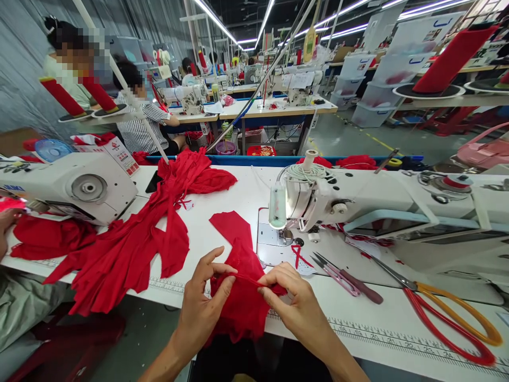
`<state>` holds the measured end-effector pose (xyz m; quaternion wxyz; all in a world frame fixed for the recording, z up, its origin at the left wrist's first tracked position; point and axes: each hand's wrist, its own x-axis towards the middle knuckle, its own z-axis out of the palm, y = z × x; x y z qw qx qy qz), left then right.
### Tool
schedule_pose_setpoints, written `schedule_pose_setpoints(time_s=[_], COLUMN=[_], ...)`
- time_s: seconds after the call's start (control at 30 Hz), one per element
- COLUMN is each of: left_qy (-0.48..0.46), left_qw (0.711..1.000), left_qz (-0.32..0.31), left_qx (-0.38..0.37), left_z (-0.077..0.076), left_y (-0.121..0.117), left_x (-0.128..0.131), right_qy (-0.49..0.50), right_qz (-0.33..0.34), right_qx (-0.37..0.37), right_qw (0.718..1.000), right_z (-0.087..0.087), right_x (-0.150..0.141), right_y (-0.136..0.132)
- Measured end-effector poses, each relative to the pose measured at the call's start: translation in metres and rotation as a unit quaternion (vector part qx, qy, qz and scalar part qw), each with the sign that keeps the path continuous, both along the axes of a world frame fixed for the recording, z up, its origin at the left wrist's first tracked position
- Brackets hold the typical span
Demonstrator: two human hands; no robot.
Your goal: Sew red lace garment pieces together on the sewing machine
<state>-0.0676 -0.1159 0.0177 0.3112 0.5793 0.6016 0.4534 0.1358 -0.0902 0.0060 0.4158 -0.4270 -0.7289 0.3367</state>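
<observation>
Between my two hands a piece of red fabric [242, 307] is stretched along its folded edge. My left hand [207, 289] pinches the edge between thumb and forefinger. With the same kind of pinch, my right hand [288, 292] grips it farther right. The cloth hangs over the table's front edge, and a flat part of red cloth lies beyond my fingers. Just past my right hand stands the sewing machine [310, 201], its lit needle area close to the fabric. A small red ribbon loop [299, 257] rests on a white scrap by the machine plate.
Right of my hands lie thread snips [336, 273], a dark-handled tool [361, 286] and large scissors [441, 313] with red and orange handles. A heap of red cut pieces [139, 239] spreads at left, beside another sewing machine [79, 183]. Two people sit beyond it.
</observation>
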Motion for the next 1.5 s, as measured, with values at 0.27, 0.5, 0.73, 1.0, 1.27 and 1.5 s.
schedule_pose_setpoints(time_s=[0.27, 0.5, 0.73, 1.0, 1.27, 1.5], left_qy=[-0.093, 0.087, 0.047, -0.117, -0.101, -0.072], left_qw=[0.995, 0.985, 0.992, 0.993, 0.994, 0.997], left_qz=[-0.020, -0.066, -0.014, -0.012, -0.046, -0.042], left_qx=[-0.037, 0.134, 0.116, 0.012, -0.019, -0.005], left_z=[0.002, -0.014, -0.009, 0.002, 0.003, 0.009], left_y=[0.001, -0.006, -0.005, 0.000, 0.007, 0.013], left_x=[0.002, -0.017, -0.012, -0.003, -0.008, -0.010], right_qy=[-0.029, -0.067, -0.073, -0.057, -0.030, -0.018], right_qz=[-0.004, -0.058, -0.071, -0.060, -0.023, -0.005], right_qx=[0.059, 0.198, 0.220, 0.172, 0.058, 0.023], right_qw=[0.998, 0.976, 0.970, 0.982, 0.998, 1.000], right_z=[0.004, 0.004, 0.001, 0.000, 0.002, 0.005], right_x=[0.000, 0.000, -0.002, -0.002, 0.001, 0.003], right_y=[-0.004, -0.013, -0.014, -0.008, -0.003, 0.002])
